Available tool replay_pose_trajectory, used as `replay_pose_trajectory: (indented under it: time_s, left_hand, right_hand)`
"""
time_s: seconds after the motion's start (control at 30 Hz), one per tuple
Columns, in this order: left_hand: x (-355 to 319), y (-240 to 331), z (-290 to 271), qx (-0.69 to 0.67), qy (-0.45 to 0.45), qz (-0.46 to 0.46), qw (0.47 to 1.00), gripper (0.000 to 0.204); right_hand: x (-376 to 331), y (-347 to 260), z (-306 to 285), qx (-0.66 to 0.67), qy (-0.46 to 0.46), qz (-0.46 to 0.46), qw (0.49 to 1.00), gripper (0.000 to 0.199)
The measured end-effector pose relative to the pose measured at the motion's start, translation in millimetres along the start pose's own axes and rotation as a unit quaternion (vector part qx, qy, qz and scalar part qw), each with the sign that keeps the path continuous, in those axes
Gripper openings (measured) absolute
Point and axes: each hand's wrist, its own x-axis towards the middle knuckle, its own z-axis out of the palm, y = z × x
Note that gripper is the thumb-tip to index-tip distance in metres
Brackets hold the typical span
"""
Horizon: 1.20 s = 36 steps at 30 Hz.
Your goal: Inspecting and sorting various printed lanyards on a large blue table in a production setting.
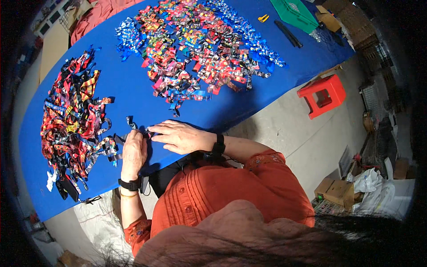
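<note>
At the near edge of the blue-covered table [147,98], both hands are at one dark patterned fabric strap [118,139]. My left hand [134,149] is closed over it, with loose ends sticking out past the fingers. My right hand [180,135] comes in from the right, fingers stretched and spread, the tips against the strap close to my left fingers. The strap's middle is mostly hidden under the hands. To the left lies a long heap of loose printed straps [73,118] in red, black and yellow. Some of its straps reach toward my left hand.
Farther back spreads a wide pile of small folded printed pieces [191,49], with blue ones [240,26] along its sides. At the back right are yellow-handled snips [263,18], black strips [288,34] and a green crate [296,13]. A red stool [322,96] stands on the floor.
</note>
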Motion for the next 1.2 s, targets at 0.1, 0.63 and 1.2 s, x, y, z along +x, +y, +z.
replay_pose_trajectory:
  time_s: [0.1, 0.63, 1.2]
  left_hand:
    - [-4.0, -24.5, -1.5, 0.048, 0.055, -0.005, 0.997, 0.003]
    - [-13.8, -50.4, -101.5, 0.207, 0.358, -0.154, 0.897, 0.018]
    - [-22.9, 66.9, -23.8, 0.077, 0.091, 0.047, 0.992, 0.02]
  right_hand:
    - [-2.1, -2.0, -1.8, -0.007, 0.011, 0.01, 1.0, 0.044]
    - [-10.7, 5.2, 9.2, -0.025, 0.016, 0.018, 0.999, 0.047]
    - [24.6, -43.2, -20.8, 0.171, 0.03, 0.025, 0.984, 0.076]
